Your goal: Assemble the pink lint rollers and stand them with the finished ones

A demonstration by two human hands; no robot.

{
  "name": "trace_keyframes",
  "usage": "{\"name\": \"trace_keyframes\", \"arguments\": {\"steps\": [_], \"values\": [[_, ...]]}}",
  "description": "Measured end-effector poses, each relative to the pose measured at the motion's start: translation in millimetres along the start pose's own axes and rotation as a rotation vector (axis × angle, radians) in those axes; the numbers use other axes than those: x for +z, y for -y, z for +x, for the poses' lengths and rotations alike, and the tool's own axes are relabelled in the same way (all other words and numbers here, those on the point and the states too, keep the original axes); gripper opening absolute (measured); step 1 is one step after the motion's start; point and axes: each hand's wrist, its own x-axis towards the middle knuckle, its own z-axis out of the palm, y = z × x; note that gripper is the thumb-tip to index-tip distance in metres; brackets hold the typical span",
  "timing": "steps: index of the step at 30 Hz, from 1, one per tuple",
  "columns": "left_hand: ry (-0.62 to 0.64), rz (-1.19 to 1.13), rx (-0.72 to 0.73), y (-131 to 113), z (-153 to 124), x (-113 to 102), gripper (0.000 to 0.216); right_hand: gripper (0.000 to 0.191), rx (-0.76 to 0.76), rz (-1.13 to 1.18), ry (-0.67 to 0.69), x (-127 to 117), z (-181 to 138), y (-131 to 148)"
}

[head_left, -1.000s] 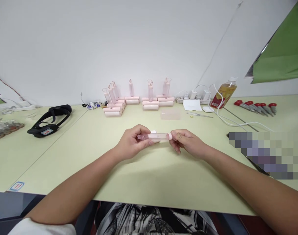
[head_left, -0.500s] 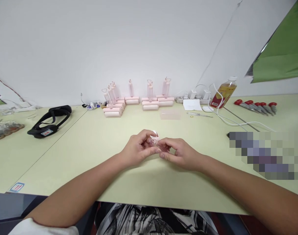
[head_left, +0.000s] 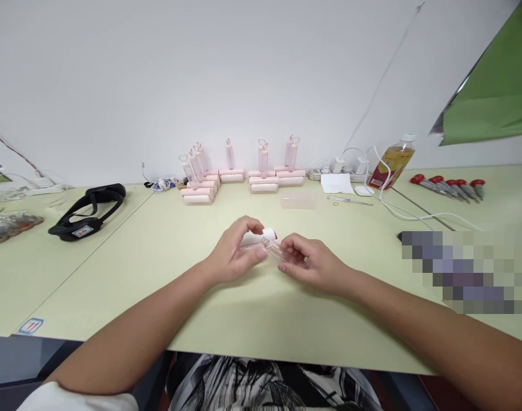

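Observation:
My right hand [head_left: 308,260] has its fingers closed round a clear pinkish handle [head_left: 278,250], whose looped end points left. Facing it, my left hand [head_left: 239,251] is open, its thumb and fingers spread apart close to that loop. Behind my left fingers lies a white roll [head_left: 267,233] with a reddish end, partly hidden. Whether the roll and the handle are joined I cannot tell. Several pink lint rollers [head_left: 264,185] stand along the wall, their clear handles upright with heart-shaped loops on top. A translucent pink cover [head_left: 298,200] lies flat on the table.
Beyond the cover are a thin clear tool [head_left: 350,200], a white paper [head_left: 337,183], chargers with white cables [head_left: 387,200] and a drink bottle [head_left: 392,162]. Red-capped markers [head_left: 449,186] lie at the right. A black headset [head_left: 87,212] rests at the left, on the pale green table [head_left: 128,257].
My left hand has let go of the looped end and moved slightly left, its fingers opening. More of the white roll shows now. My right hand keeps hold of the handle.

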Motion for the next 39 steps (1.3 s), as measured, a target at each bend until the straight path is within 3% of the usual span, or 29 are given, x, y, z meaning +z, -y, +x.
{"name": "trace_keyframes", "arguments": {"steps": [2, 5, 10, 12, 15, 19, 22, 26, 39], "values": [[-0.027, 0.08, -0.005, 7, 3, -5, 0.033, 0.019, 0.057, -0.016, -0.015, -1, 1, -3], [-0.02, 0.288, -0.132, 18, 6, -7, 0.034, 0.019, 0.127, -0.047, -0.039, -1, 3, -9], [0.273, 0.447, -0.369, 25, 6, -2, 0.055, 0.023, 0.172, -0.029, 0.035, 0, 4, -12], [0.328, 0.399, -0.496, 23, 6, -1, 0.052, 0.025, 0.175, -0.027, 0.058, 1, 4, -11], [0.255, 0.264, -0.666, 22, 7, 0, 0.051, 0.024, 0.153, -0.039, 0.061, 0, 4, -8], [0.148, -0.176, -0.816, 25, 10, 0, 0.049, 0.011, 0.172, -0.016, 0.077, 1, 3, -7], [0.121, -0.517, -0.851, 27, 13, 1, 0.044, 0.01, 0.193, 0.046, 0.071, 2, 2, -6], [0.146, -0.689, -0.852, 26, 12, 4, 0.041, 0.014, 0.206, 0.093, 0.052, 4, 2, -7], [0.128, -0.709, -0.817, 22, 10, 9, 0.042, 0.022, 0.205, 0.005, 0.064, 7, 2, -5]]}}
